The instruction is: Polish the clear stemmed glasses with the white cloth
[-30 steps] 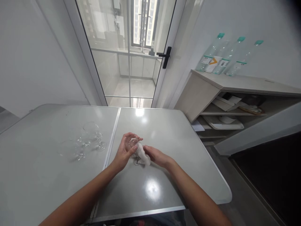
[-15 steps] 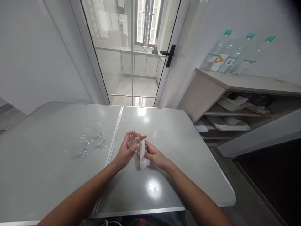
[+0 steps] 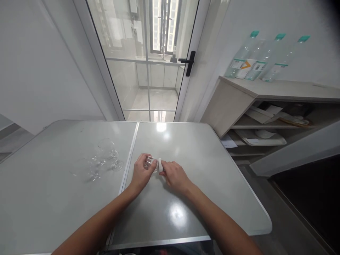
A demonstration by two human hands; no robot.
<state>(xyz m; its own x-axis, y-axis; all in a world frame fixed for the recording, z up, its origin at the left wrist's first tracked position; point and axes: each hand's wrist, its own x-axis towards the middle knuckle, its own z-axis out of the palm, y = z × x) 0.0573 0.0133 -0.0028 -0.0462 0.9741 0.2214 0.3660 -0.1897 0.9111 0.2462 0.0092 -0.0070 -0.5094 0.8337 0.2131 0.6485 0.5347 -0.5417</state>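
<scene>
While facing a glass door [image 3: 129,83] with a black handle [image 3: 189,63] at twelve o'clock, works over a pale grey table [image 3: 212,198]. Grips a clear glass [image 3: 149,161] in the curled left hand [image 3: 141,172], just above mid-table, partly hidden by fingers; pinches a white cloth [image 3: 160,165] at its three o'clock side with the right hand [image 3: 174,174]. Has a metal strip [image 3: 130,152] running between the hands and clear stemmed glasses [image 3: 99,163] at nine, too see-through to count. Faces green-capped bottles [image 3: 255,69] at two, atop a cabinet [image 3: 228,102] holding papers [image 3: 265,112] and a tray [image 3: 265,141].

Head view, forward (and downward), over table [image 3: 204,156]
</scene>
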